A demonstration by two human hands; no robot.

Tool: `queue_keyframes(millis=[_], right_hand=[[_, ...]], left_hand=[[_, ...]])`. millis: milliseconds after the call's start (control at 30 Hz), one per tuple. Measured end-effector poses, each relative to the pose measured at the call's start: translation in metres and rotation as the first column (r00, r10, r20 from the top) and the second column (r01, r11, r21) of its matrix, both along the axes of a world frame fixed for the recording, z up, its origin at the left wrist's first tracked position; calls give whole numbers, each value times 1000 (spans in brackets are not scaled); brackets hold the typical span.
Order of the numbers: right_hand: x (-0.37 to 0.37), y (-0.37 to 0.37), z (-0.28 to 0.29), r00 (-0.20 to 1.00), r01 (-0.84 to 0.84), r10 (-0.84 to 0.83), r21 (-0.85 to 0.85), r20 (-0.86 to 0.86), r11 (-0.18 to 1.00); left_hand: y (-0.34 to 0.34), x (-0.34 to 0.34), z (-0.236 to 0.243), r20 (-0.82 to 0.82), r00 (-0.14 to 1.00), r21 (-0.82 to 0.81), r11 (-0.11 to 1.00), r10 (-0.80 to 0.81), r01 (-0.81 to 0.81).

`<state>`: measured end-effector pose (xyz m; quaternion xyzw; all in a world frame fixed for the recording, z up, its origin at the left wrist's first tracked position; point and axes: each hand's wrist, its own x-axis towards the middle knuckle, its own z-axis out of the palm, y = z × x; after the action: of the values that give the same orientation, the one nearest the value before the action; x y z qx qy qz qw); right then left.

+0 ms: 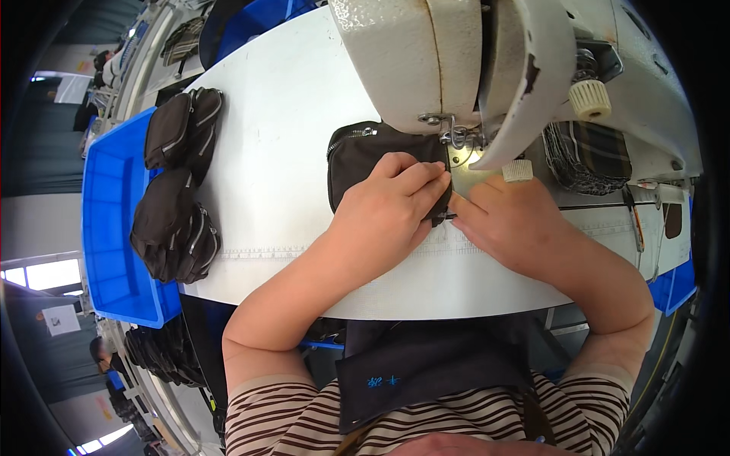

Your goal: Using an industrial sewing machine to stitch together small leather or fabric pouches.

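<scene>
A dark brown zippered pouch (353,163) lies on the white sewing table, its right edge beside the needle area of the sewing machine (411,57). My left hand (388,204) rests over the pouch's right part, fingers pressed together and holding it near the edge. From the other side, my right hand (511,224) is closed, with its thumb and forefinger at the pouch's lower right edge. Part of the pouch is hidden under my left hand. The lit metal needle plate (460,158) shows just beyond my fingertips.
Several finished-looking brown pouches (179,216) are piled at the table's left edge, against a blue bin (114,228). Right of the needle area sits a stack of dark fabric pieces (585,156). A slim orange-and-black tool (636,224) lies at the far right.
</scene>
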<state>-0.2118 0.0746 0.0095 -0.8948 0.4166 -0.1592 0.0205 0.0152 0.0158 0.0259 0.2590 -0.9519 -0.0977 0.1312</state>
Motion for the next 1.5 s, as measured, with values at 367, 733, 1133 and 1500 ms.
queue_keyframes(millis=[367, 733, 1133, 1500], right_hand=[[-1, -11, 0, 992, 117, -113, -71, 65, 991], [-1, -5, -7, 998, 2, 1, -35, 68, 999], [0, -7, -6, 999, 52, -50, -74, 19, 996], [2, -10, -14, 994, 106, -103, -94, 35, 990]], left_hand=[[-17, -4, -13, -85, 996, -77, 996, 33, -40], [-18, -1, -8, -86, 996, -128, 992, -1, -10], [-19, -4, -12, -100, 994, -84, 995, 41, -49], [-20, 7, 7, -306, 951, 205, 979, 47, 18]])
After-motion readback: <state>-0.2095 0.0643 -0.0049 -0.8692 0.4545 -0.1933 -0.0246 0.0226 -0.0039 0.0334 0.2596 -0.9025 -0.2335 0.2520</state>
